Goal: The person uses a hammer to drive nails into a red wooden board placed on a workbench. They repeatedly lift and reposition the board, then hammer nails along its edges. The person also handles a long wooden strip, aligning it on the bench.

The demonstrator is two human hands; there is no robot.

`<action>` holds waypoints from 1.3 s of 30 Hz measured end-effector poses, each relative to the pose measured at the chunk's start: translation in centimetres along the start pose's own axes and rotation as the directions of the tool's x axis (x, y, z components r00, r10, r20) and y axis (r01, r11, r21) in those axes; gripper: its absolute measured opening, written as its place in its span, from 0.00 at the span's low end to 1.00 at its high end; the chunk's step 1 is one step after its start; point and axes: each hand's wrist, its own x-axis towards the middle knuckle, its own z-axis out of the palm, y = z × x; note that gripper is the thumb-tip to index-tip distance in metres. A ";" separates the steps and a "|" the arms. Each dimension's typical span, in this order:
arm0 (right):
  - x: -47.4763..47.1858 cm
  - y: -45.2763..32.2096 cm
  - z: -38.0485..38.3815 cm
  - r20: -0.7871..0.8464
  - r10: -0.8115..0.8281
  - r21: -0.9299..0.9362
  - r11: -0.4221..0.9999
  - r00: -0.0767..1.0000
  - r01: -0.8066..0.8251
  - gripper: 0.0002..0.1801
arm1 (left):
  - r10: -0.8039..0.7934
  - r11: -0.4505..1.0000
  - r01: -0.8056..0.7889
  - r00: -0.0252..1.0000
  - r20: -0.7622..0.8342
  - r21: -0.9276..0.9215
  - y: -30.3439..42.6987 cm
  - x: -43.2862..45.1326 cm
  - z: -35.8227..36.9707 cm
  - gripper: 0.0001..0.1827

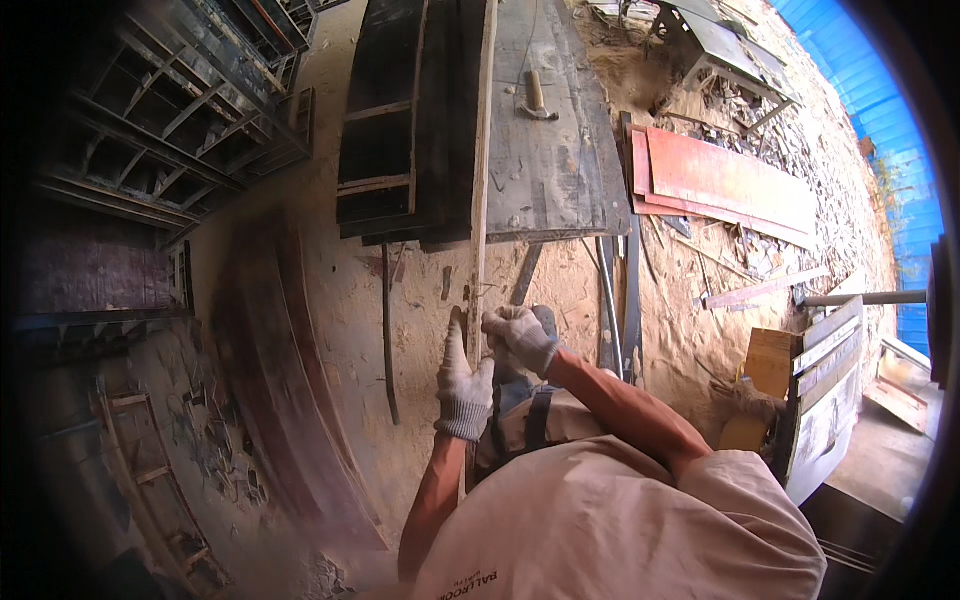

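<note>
A long, narrow wooden strip runs from the workbench top towards my body. My left hand, in a pale knitted glove, lies against the strip's near part with the fingers stretched along it; whether it grips the strip is hard to tell. Just to the right, my right hand, gloved too, has its fingers curled close beside the strip; anything between them is too small to make out. Farther up, a claw hammer with a wooden handle lies on the worn dark board. Left of the strip is a black panel with wooden battens.
Reddish boards lie on the littered ground at the right. Long dark-red panels lie at the left, below stacked wooden frames. A metal pipe projects below the bench. Upright boards stand at the near right.
</note>
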 end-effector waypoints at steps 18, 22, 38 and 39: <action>-1.1 -5.5 0.8 -0.047 -0.523 -0.230 0.835 0.851 0.500 0.22 | -0.055 0.998 0.055 0.998 0.019 0.002 0.2 0.8 0.2 0.44; 0.0 -6.0 0.1 -0.015 -0.204 0.092 0.975 0.979 0.204 0.15 | -0.090 0.994 0.087 0.995 0.036 0.072 1.3 0.3 -0.1 0.44; -1.2 -6.7 0.0 0.088 -0.284 -0.145 0.945 0.955 0.295 0.32 | -0.094 0.977 0.084 0.995 0.039 0.197 1.3 0.4 -0.4 0.40; -0.5 -6.3 -0.2 0.127 -0.263 -0.036 0.962 0.956 0.270 0.29 | -0.144 0.956 0.135 0.989 0.016 0.259 1.4 0.4 -0.5 0.39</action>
